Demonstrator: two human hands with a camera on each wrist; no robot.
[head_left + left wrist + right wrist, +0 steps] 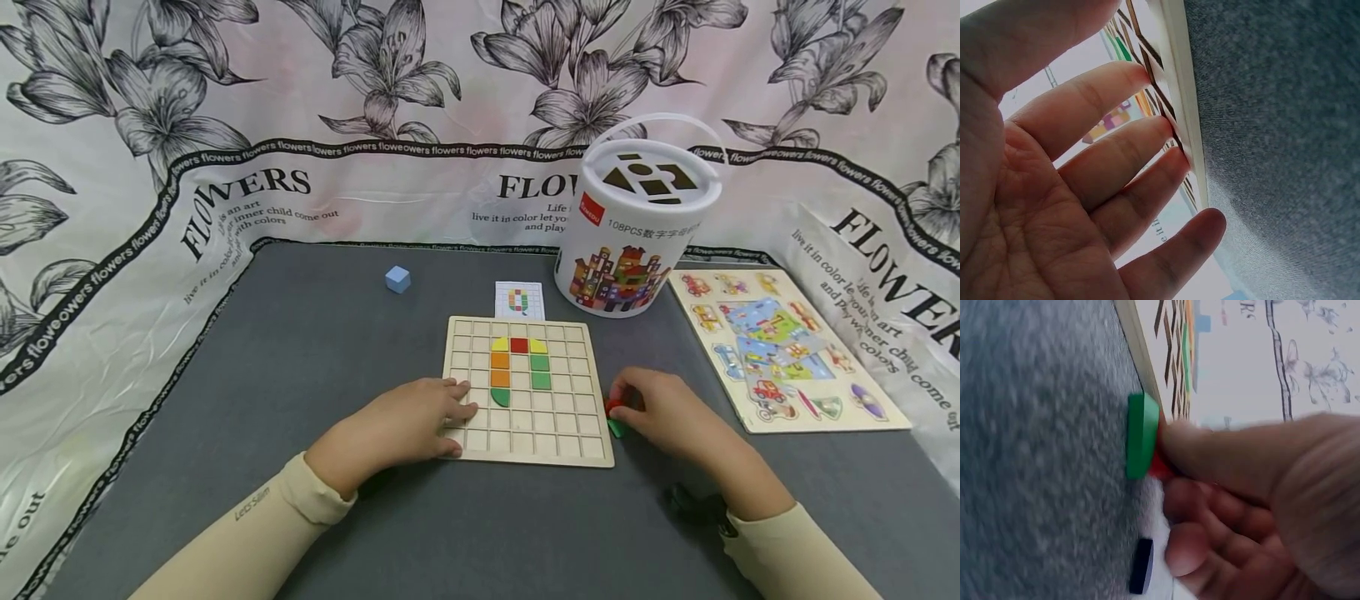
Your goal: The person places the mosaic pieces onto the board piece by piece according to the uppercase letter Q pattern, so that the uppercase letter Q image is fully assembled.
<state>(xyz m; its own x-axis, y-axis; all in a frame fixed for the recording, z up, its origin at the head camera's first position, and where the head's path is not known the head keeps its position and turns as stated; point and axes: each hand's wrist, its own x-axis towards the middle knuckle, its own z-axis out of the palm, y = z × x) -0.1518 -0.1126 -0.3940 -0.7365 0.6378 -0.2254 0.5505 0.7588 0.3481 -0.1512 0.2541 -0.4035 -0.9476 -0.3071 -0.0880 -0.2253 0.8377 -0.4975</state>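
A wooden grid board [555,425] lies on the grey table with yellow, red, orange and green blocks [540,372] set in its squares. My left hand [405,425] rests on the board's left edge, its fingers [1116,156] spread and fairly straight. Beside the board's right edge, my right hand [671,412] pinches a red block [1161,466] between thumb and fingers. The fingers partly hide that block. A green block [1141,434] with a curved side lies on the table right by the board, close to the red one.
A small pattern card [519,300] lies behind the board. A white lidded bucket [637,217] stands at the back right, near a picture puzzle board [795,358]. One blue cube [397,280] sits back left. A dark block [1141,566] shows in the right wrist view.
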